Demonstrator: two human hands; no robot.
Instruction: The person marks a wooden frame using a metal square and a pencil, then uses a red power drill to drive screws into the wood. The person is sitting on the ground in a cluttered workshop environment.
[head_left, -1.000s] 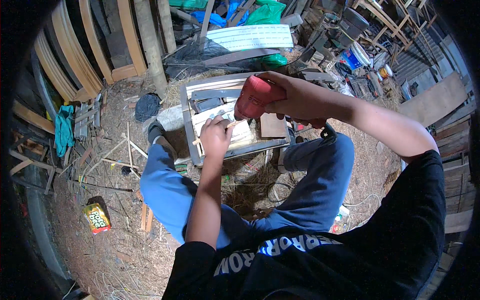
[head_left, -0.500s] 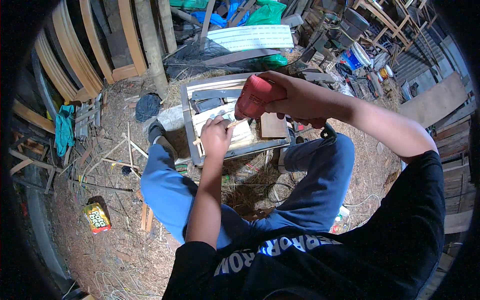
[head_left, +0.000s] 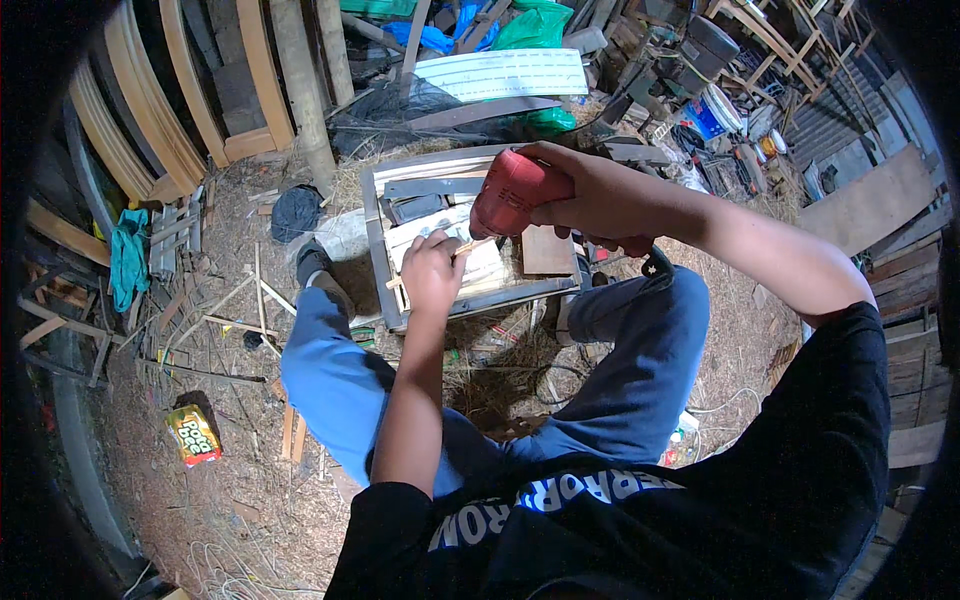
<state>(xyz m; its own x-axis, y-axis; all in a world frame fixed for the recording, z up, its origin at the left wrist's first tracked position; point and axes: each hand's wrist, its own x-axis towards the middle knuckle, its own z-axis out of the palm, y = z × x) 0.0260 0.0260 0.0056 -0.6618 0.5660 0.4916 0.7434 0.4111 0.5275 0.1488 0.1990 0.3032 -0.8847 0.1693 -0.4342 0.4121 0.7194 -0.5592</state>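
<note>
Seated worker viewed from above, knees in blue trousers (head_left: 340,370) apart over a straw-covered floor (head_left: 200,480). Landmark: the grey tray-like frame (head_left: 372,250) lying between the feet.

Nearest, on the near part of the frame, the left hand (head_left: 432,272) is closed in a pinch around a thin wooden stick (head_left: 466,248), holding it against pale slats inside the frame. Just above the stick, the right hand (head_left: 590,200) is wrapped fully around the grip of a red power drill (head_left: 510,192), whose nose points down at the stick close to the left fingertips; the bit itself is too small to make out.

Beyond the frame's far edge lie a white corrugated sheet (head_left: 500,72) and green bags (head_left: 535,25); left of the frame, a dark cloth bundle (head_left: 296,212) and stacked curved timbers (head_left: 140,110).

Hazard, as a judgement: the drill tip works very near the pinching fingers; a slip off the narrow stick, or the stick spinning or splitting under pressure, could drive the bit into the hand.
</note>
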